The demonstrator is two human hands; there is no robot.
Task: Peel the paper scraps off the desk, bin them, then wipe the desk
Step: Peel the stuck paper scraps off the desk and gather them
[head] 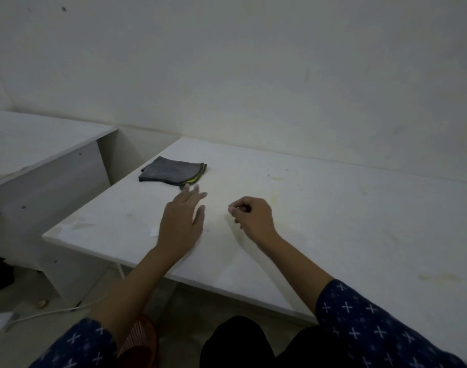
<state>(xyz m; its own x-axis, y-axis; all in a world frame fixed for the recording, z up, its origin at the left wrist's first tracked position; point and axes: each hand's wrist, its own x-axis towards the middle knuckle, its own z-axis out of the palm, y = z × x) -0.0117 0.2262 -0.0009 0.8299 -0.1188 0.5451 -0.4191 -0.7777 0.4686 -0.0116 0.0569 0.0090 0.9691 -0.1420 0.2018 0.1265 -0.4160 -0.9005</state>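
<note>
The right grip (251, 216) is curled tight, thumb and forefinger pinching what looks like a tiny pale paper scrap (232, 208), over the middle of the counter (359, 208). Just beside it, the left grip (183, 219) is flat and holds nothing, fingers straight and spread, its fingertips (198, 188) near the folded grey cloth (174, 173) but apart from it. The cloth, edged in yellow-green, lies by the counter's left edge, toward the far-left corner. More pale scraps (79, 224) lie flat at the near-left corner, and another pale patch (233, 272) sits by the near edge. Yellowish stains (276, 179) mark the top.
</note>
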